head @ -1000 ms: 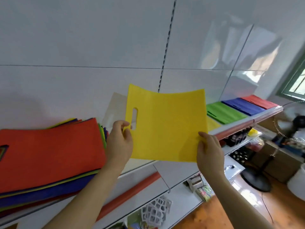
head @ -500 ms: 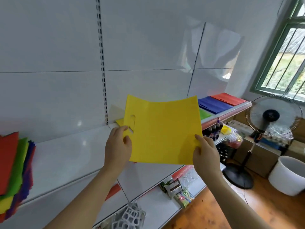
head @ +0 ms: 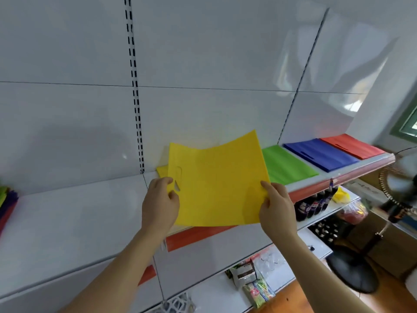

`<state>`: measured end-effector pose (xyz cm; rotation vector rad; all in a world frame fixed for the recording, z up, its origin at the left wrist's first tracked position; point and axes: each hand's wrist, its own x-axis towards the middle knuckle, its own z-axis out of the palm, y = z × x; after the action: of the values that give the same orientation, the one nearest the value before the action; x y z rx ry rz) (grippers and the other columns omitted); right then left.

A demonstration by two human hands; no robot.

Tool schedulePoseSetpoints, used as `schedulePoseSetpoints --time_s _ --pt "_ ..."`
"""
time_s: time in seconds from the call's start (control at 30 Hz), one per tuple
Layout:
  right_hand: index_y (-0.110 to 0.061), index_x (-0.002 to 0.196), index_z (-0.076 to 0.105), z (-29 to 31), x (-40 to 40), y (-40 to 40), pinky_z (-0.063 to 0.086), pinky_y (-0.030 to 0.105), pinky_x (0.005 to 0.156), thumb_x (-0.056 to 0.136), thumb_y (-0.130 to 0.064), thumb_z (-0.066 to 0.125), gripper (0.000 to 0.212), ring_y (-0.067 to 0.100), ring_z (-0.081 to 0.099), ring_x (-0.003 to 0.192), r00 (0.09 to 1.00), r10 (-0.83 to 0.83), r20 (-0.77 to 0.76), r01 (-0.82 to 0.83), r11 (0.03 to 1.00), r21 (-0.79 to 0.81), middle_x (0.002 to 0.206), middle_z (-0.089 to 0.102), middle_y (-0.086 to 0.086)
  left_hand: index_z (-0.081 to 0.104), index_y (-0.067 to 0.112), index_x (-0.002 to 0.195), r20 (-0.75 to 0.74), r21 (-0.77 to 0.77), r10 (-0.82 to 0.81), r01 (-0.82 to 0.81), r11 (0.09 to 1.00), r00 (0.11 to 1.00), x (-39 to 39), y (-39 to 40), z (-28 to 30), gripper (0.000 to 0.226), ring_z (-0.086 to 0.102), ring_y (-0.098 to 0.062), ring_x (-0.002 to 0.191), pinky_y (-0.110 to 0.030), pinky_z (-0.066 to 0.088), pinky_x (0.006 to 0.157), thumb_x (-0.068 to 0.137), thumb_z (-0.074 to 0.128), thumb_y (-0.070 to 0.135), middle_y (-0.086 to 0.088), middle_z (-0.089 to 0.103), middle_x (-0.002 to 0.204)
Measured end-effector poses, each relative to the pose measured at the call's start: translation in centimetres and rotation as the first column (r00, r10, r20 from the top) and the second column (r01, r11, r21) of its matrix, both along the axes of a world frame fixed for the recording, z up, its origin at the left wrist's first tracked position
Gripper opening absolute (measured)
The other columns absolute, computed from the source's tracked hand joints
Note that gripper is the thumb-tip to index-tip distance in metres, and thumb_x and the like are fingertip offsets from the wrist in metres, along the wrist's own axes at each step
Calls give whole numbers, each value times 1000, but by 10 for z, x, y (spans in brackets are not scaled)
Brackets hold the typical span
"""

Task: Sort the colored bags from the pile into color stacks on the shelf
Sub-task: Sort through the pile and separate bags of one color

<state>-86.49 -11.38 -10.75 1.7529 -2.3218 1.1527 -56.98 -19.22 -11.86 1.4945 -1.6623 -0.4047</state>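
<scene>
Yellow bag [head: 218, 186]: held flat above the shelf [head: 67, 222], over the yellow stack [head: 162, 171]; handle slot toward 9 o'clock, long axis 9-to-3
Left hand [head: 159, 204]: pinches slot edge
Right hand [head: 276, 210]: pinches 3 o'clock edge
Green stack [head: 286, 166]: at 3 o'clock

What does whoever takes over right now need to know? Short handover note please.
Left hand: pinches the yellow bag at its handle slot.
Right hand: pinches the bag's right edge.
The bag is held over the yellow stack, not yet laid down.
Already on the shelf, left to right: yellow stack, green stack, blue stack, red stack.
Left to do: lay this bag on the yellow stack, then go back to the mixed pile at far left, which has more bags.
</scene>
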Motion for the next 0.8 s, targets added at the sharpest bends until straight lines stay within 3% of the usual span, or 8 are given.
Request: schedulePoseSetpoints --time_s 0.1,0.23,0.3,0.53,0.7,0.8 --pt "-13 151 54 -1 -7 -37 52 40 93 94 8 48 61 28 56 119 997 45 -65 -43 999 31 144 51 1 62 15 138 18 49 49 -50 998 999 -4 -20 -7 38 65 -23 109 -38 53 88 100 57 10 -5 57 140" --pt "-11 152 54 -9 -14 -78 54 47 97 94 9 47 62 29 55 123 992 98 -84 -90 991 100 145 52 3 64 14 134 123 92 98 -110 990 987 -8 -38 -15 34 65 -23 95 -35 48 76 101 57 14 -5 59 136" --pt "-13 152 53 -14 -19 -92 55 48 94 95 8 46 61 30 56 124 986 132 -99 -116 982 149 148 50 3 64 15 134 183 120 119 -143 982 976 -11 -41 -20 34 66 -23 97 -33 45 75 101 58 16 -5 59 134" --pt "-13 148 57 -31 -37 -140 55 42 79 98 -2 49 53 32 59 117 975 190 -119 -163 964 208 145 53 2 64 15 132 354 158 200 -270 950 914 -21 -47 -30 33 60 -23 114 -37 53 87 102 57 25 -3 62 128" --pt "-8 149 55 -42 -46 -160 50 43 99 98 -14 54 51 36 54 127 942 293 -164 -225 914 339 147 53 11 67 16 125 505 200 239 -381 903 830 -29 -42 -33 32 57 -26 106 -38 52 83 103 50 30 -4 67 117" --pt "-8 136 61 -43 -50 -164 49 46 99 99 -27 55 42 37 52 124 904 334 -268 -224 902 369 139 57 14 67 19 115 627 182 244 -444 878 739 -40 -38 -29 32 57 -27 104 -39 49 79 101 47 40 0 70 107"
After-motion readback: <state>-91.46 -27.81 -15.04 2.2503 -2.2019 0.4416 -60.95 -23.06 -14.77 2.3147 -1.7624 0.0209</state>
